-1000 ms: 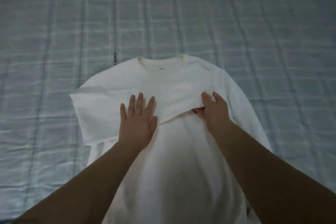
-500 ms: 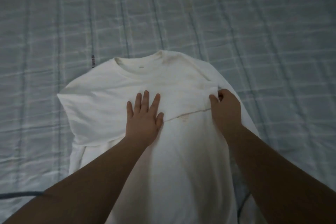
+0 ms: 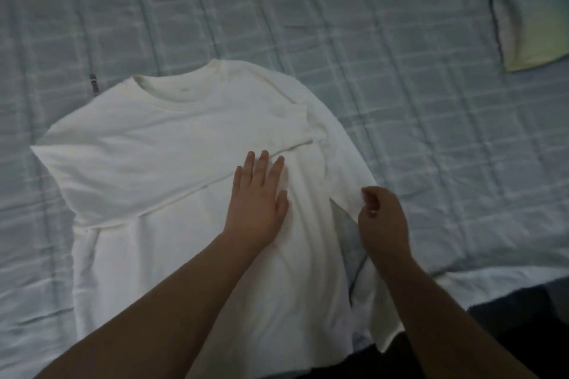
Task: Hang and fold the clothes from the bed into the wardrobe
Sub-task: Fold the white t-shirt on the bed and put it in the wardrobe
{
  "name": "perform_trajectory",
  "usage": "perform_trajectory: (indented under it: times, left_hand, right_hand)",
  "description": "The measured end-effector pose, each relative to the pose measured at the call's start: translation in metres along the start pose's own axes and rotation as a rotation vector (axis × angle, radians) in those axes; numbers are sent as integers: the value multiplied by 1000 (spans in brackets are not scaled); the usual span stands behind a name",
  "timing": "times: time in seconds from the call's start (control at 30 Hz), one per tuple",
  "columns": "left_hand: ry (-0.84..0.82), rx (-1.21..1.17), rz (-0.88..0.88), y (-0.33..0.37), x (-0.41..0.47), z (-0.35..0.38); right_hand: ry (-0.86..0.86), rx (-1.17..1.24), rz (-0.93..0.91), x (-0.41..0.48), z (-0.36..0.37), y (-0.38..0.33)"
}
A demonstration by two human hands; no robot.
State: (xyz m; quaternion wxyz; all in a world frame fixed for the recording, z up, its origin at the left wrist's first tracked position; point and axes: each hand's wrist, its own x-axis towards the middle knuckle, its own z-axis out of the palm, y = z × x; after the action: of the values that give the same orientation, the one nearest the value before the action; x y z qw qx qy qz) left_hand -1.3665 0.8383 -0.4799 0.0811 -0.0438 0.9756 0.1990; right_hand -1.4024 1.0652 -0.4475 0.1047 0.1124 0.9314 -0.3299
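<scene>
- The shirt lies face up on the bed, collar toward the far side and hem reaching the near edge. That puts it flat and within easy reach for folding.
- A folded flap, likely the other sleeve, already lies across the chest, so the fold looks about half made.
- The left hand lies flat on the middle of the shirt with straight, slightly spread fingers pointing at the collar. It grips nothing; it probably pins the cloth so the flap does not slide.
- The right hand is curled, with finger and thumb pinching the end of the loose sleeve beside the body of the shirt, probably to carry that sleeve inward over the chest.
- Both forearms reach in from the near edge, the left angled toward the centre, the right more upright with the wrist bent.
- A pillow sits at the far right corner, well apart from the shirt.
</scene>
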Motion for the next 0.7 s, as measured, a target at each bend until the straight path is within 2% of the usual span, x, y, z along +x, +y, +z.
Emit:
perform_trajectory:
  times: [0.07, 0.2, 0.33, 0.5, 0.63, 0.7]
  left_hand:
    - [30, -78, 78, 25, -8, 9]
    - [45, -347, 190, 80, -31, 36]
    - [-202, -461, 122, 132, -42, 72]
    - [-291, -394, -84, 183, -12, 82]
    - [-347, -857, -506, 243, 25, 84]
    - [-331, -1055, -596, 277, 49, 88]
  right_hand:
    - [-14, -71, 35, -12, -17, 23]
    - [-173, -242, 161, -37, -30, 62]
    - [-233, -225, 152, -34, -32, 93]
    - [-379, -79, 158, 22, -62, 106]
    - [-416, -75, 40, 88, -120, 105]
    - [-415, -101, -1, 123, -150, 104]
